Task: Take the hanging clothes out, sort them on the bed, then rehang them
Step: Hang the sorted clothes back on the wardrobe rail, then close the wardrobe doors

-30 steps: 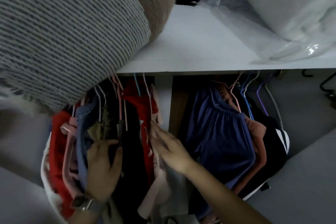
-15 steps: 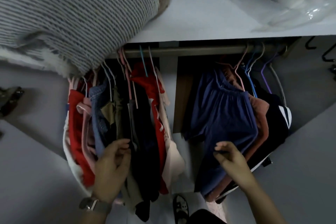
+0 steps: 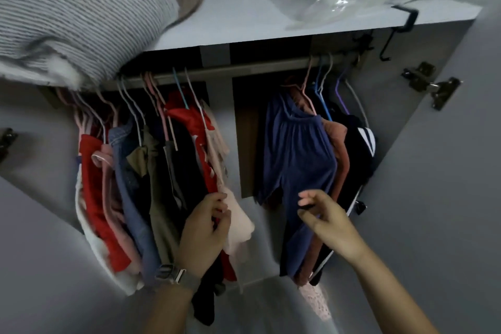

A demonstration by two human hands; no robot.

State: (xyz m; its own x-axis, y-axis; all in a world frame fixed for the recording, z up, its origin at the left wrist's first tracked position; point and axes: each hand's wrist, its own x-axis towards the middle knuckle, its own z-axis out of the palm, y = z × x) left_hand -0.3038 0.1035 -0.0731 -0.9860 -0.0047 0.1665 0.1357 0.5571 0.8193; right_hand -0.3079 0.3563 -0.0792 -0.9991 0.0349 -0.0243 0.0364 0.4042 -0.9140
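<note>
At the upper left of the frame a gray blanket (image 3: 81,13) sits on the shelf (image 3: 244,22). Below it, the clothes (image 3: 141,171) all hang on the rod (image 3: 244,69). One bunch is at the left, and a smaller bunch with blue shorts (image 3: 295,149) is at the right. In the lower middle, the left hand (image 3: 206,228) pinches a pale pink top (image 3: 238,228) at the edge of the left bunch. The right hand (image 3: 325,222) is loose and half open, holding nothing, just in front of the shorts. I think the job has only begun. Nothing is out yet, and no bed shows.
</note>
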